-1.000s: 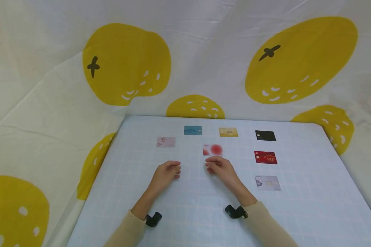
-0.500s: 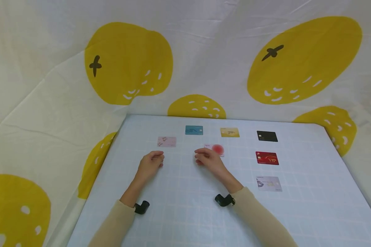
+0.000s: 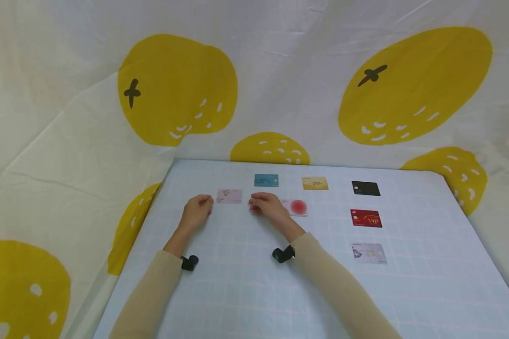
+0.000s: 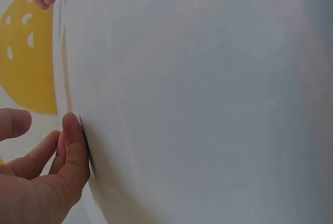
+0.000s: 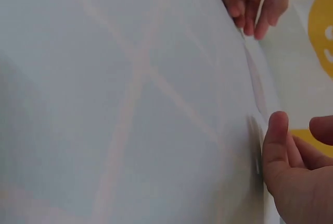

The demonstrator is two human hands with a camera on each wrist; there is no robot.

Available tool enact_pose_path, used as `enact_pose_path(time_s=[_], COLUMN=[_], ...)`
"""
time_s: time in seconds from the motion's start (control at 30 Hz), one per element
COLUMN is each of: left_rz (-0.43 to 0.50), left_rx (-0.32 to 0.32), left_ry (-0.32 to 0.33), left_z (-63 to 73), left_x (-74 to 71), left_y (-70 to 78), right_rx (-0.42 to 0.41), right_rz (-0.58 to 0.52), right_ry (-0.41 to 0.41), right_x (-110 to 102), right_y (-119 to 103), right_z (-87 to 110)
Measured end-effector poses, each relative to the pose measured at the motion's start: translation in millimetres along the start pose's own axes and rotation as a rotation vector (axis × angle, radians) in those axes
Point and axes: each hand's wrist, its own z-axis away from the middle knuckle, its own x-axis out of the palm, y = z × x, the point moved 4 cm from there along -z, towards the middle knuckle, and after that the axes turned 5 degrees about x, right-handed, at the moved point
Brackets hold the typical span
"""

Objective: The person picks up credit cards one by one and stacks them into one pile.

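Note:
A pale pink card (image 3: 229, 196) lies flat on the table, between my two hands in the head view. My left hand (image 3: 196, 210) is just left of this card, fingers loosely bent and holding nothing. To the card's right is my right hand (image 3: 268, 207), its forearm reaching across from the lower right; it partly covers a white card with a red circle (image 3: 299, 207). Both wrist views show a gap between thumb and fingers, at the left hand (image 4: 47, 177) and at the right hand (image 5: 299, 174) alike.
Behind lie a blue card (image 3: 266, 180) and a gold card (image 3: 315, 183). On the right, a black card (image 3: 366, 188), a red VIP card (image 3: 366, 218) and a silver-grey card (image 3: 369, 253) form a column. A white cloth with yellow fruit (image 3: 178, 89) hangs behind the table (image 3: 246, 292).
Both hands have moved forward and to the left, from the middle of the table to either side of the pink card. The cards keep their places.

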Motion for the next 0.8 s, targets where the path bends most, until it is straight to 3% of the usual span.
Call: enact_pose_path(time_s=[0.17,0.33,0.63,0.8], left_rz=[-0.018,-0.029,0.129,0.138], left_rx=[-0.008,-0.011,-0.080,-0.094], left_ry=[-0.022,-0.041,-0.049,-0.058], left_z=[-13.5,-21.9,-30.5,-32.0], left_x=[-1.8,-1.2,1.3,1.1], left_y=[2.3,7.2,9.1,8.4], right_rx=[0.072,0.091,0.156,0.181], right_rz=[-0.073,-0.155,-0.278,-0.284], right_ry=[-0.020,-0.029,-0.037,-0.056], right_x=[10,16,14,14], right_y=[-9,-13,-12,-11], right_z=[-12.0,-22.0,-26.7,-25.7])
